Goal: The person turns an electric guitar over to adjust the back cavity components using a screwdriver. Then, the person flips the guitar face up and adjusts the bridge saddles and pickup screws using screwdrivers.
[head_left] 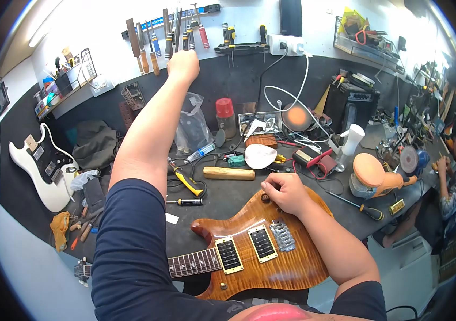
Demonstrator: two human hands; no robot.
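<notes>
An amber flame-top electric guitar [292, 267] lies across my lap, its neck [196, 263] pointing left. Two cream-framed pickups [229, 255] and a metal bridge [282, 236] show on its top. My right hand [288, 193] rests at the guitar's far edge, thumb and finger pinched together just above a dark knob [265, 198]; whatever lies between them is hidden. My left arm stretches far forward to the wall. There my left hand [184, 65] is a fist at the lower end of a long metal tool [176, 29] on the magnetic rack; its handle is hidden.
Near the guitar lie yellow-handled pliers [188, 182], a wooden rod [229, 173] and a screwdriver [370, 212]. An orange sander [383, 182] stands right, by a white spray bottle [352, 140]. A white guitar body [43, 171] leans left. Another person [453, 182] sits far right.
</notes>
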